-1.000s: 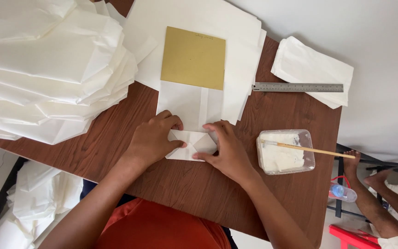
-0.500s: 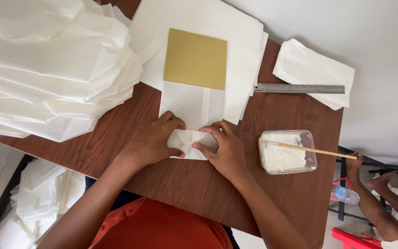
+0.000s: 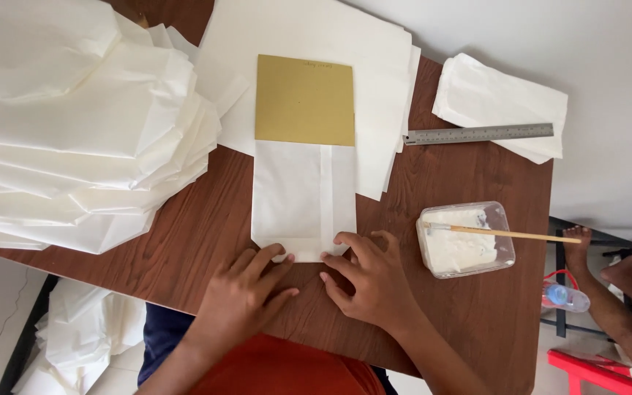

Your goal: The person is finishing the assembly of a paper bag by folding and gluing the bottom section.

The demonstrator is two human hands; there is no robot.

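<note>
Near the tabletop's (image 3: 184, 241) front edge, the left hand (image 3: 246, 296) and right hand (image 3: 374, 281) lay flat, fingers spread and grasping nothing, tips pressing the folded bottom of a white paper bag (image 3: 301, 201). A gold card (image 3: 305, 99) covered its far end. Toward the right edge sat a paste tub (image 3: 466, 241), with a steel ruler (image 3: 477, 134) beyond.

A home-style paper-bag workshop: stacked white bags (image 3: 74, 132), glue tub (image 3: 467, 240), ruler (image 3: 478, 134).
</note>
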